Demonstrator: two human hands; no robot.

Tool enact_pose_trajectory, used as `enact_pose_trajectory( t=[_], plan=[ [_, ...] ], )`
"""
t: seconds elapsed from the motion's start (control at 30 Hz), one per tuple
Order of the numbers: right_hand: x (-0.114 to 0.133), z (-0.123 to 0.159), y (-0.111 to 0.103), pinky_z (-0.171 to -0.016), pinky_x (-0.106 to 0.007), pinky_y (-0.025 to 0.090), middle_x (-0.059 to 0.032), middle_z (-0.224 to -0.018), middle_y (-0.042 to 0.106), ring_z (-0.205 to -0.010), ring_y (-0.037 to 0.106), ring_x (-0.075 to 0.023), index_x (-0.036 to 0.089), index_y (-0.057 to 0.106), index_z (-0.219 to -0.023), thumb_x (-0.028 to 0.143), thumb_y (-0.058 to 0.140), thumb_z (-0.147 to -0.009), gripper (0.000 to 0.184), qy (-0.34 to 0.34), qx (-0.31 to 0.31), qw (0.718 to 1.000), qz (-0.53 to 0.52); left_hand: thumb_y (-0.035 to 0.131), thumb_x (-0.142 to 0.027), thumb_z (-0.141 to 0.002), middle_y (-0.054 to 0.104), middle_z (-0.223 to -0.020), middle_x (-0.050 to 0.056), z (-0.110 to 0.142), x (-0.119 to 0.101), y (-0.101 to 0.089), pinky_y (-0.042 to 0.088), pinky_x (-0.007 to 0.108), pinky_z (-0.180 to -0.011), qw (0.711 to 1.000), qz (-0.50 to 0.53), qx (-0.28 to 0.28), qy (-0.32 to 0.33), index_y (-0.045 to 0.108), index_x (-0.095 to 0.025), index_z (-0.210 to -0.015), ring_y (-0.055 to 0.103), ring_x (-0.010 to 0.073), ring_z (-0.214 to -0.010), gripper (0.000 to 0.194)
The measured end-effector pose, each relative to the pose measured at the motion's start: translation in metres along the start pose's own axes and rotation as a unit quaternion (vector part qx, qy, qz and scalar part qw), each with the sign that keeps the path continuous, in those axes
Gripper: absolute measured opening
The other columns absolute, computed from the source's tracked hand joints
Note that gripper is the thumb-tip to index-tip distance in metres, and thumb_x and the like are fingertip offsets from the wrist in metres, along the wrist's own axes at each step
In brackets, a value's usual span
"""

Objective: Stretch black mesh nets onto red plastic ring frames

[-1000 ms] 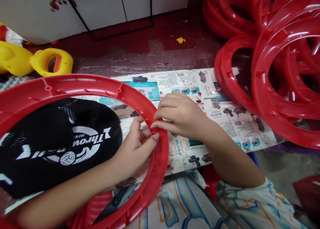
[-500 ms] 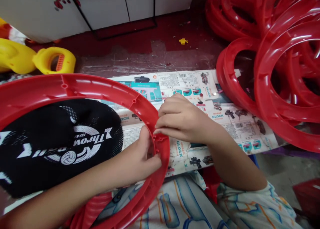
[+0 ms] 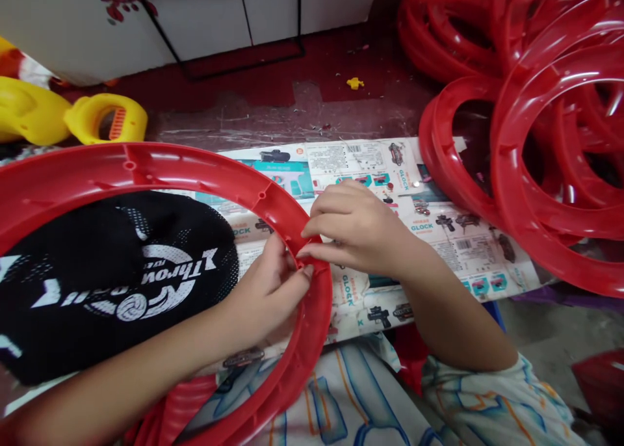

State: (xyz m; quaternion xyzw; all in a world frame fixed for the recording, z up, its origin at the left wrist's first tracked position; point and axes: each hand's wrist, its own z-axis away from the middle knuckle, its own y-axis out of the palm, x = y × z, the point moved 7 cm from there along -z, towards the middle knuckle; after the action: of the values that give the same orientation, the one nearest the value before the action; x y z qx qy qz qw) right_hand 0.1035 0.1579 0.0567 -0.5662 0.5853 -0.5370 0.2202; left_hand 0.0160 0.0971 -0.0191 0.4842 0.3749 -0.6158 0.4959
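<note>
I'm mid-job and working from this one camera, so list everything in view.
Large red plastic ring: one, front left
Black round sheet with white print: one, seen through the ring
Printed cardboard sheet: white and teal, beneath the work
Piled red plastic rings: several, overlapping, right
Yellow plastic pieces: two large, far left; one small, far centre
Table: one, dark red
White panel: one, behind, with black frame and red crab picture
Red ribbed item: partly hidden, lower left
Left hand: one, grip on the large ring's inner rim
Right hand: one, fingertips at the ring; anything pinched is hidden
Patterned clothing: pale, blue and orange, bottom
</note>
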Motion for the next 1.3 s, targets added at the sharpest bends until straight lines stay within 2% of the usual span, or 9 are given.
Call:
enact_pose_trajectory(
  t=[0.07,0.3,0.53,0.67,0.77,0.87,0.97,1.1,1.3],
  plan=[
    [0.001,0.001,-0.003,-0.075,-0.031,0.035,-0.0044,-0.082,0.061,-0.08,0.051,-0.0162,0.015,0.066,-0.082,0.035,0.052,-0.094,0.028,-0.005,-0.011,0.999,0.032,0.05,-0.017,-0.088,0.055,-0.096,0.001,0.0,0.001,-0.002,0.046,0.03,-0.076,0.999,-0.044,0.008,-0.005,0.042,-0.023,-0.111,0.054,0.0167,-0.085,0.025],
    [0.02,0.004,-0.009,-0.076,-0.029,0.035,-0.0026,-0.09,0.062,-0.08,0.047,-0.0131,0.016,0.064,-0.084,0.015,0.043,-0.097,0.025,-0.081,-0.024,0.996,0.042,0.047,-0.018,-0.086,0.055,-0.091,0.0,0.012,-0.001,0.008,0.046,0.032,-0.078,0.985,-0.072,0.15,-0.053,0.047,-0.023,-0.107,0.053,0.0195,-0.087,0.022],
    [0.012,0.003,0.005,-0.077,-0.03,0.035,-0.0031,-0.084,0.062,-0.079,0.047,-0.0144,0.017,0.067,-0.08,0.017,0.047,-0.094,0.024,-0.056,0.042,0.998,0.007,0.053,-0.023,-0.083,0.06,-0.102,0.005,0.017,0.003,0.009,0.044,0.041,-0.089,0.98,-0.091,0.148,-0.093,0.051,-0.022,-0.109,0.054,0.0261,-0.099,0.025],
    [0.009,0.003,0.004,-0.074,-0.029,0.034,-0.0028,-0.082,0.063,-0.078,0.048,-0.014,0.017,0.067,-0.08,0.019,0.047,-0.094,0.025,-0.04,0.036,0.999,-0.001,0.06,-0.033,-0.084,0.061,-0.094,0.003,0.023,0.007,0.015,0.049,0.033,-0.077,0.979,0.099,0.094,-0.152,0.051,-0.025,-0.115,0.059,0.0225,-0.091,0.033],
    [0.013,0.003,0.004,-0.075,-0.029,0.036,-0.0026,-0.083,0.064,-0.079,0.05,-0.0138,0.018,0.068,-0.081,0.021,0.048,-0.094,0.024,-0.055,0.031,0.998,-0.01,0.059,-0.036,-0.087,0.061,-0.089,-0.001,0.021,0.008,0.015,0.049,0.027,-0.069,0.967,0.206,0.026,-0.147,0.046,-0.027,-0.118,0.059,0.0154,-0.076,0.036],
    [0.011,0.003,0.0,-0.077,-0.03,0.038,-0.0052,-0.088,0.064,-0.082,0.052,-0.0152,0.017,0.067,-0.08,0.028,0.052,-0.094,0.023,-0.043,-0.021,0.999,0.013,0.055,-0.027,-0.088,0.057,-0.078,-0.005,0.014,0.004,0.008,0.046,0.025,-0.064,0.98,0.168,-0.011,-0.109,0.042,-0.027,-0.119,0.054,0.012,-0.065,0.034],
    [0.005,0.004,-0.009,-0.075,-0.032,0.038,-0.0072,-0.09,0.064,-0.083,0.052,-0.0172,0.016,0.065,-0.079,0.037,0.055,-0.093,0.027,-0.02,-0.092,0.993,0.067,0.056,-0.018,-0.081,0.055,-0.08,-0.004,0.011,0.003,-0.004,0.045,0.026,-0.066,0.99,0.085,-0.041,-0.103,0.042,-0.023,-0.113,0.055,0.0139,-0.071,0.036],
    [0.007,0.005,-0.01,-0.067,-0.029,0.033,-0.0012,-0.071,0.058,-0.07,0.047,-0.0141,0.018,0.064,-0.079,0.036,0.048,-0.097,0.03,-0.04,-0.068,0.994,0.082,0.055,-0.015,-0.078,0.054,-0.092,-0.002,0.013,0.008,-0.005,0.045,0.031,-0.079,0.993,-0.008,0.02,-0.116,0.039,-0.023,-0.117,0.055,0.0187,-0.09,0.043],
    [0.013,0.002,-0.007,-0.068,-0.028,0.035,-0.0012,-0.073,0.056,-0.07,0.046,-0.013,0.017,0.066,-0.081,0.03,0.047,-0.097,0.027,-0.041,-0.054,0.998,0.013,0.052,-0.017,-0.081,0.057,-0.103,0.002,0.019,0.011,0.01,0.045,0.035,-0.085,0.99,-0.03,0.099,-0.096,0.039,-0.023,-0.121,0.055,0.0221,-0.099,0.042]
  ],
)
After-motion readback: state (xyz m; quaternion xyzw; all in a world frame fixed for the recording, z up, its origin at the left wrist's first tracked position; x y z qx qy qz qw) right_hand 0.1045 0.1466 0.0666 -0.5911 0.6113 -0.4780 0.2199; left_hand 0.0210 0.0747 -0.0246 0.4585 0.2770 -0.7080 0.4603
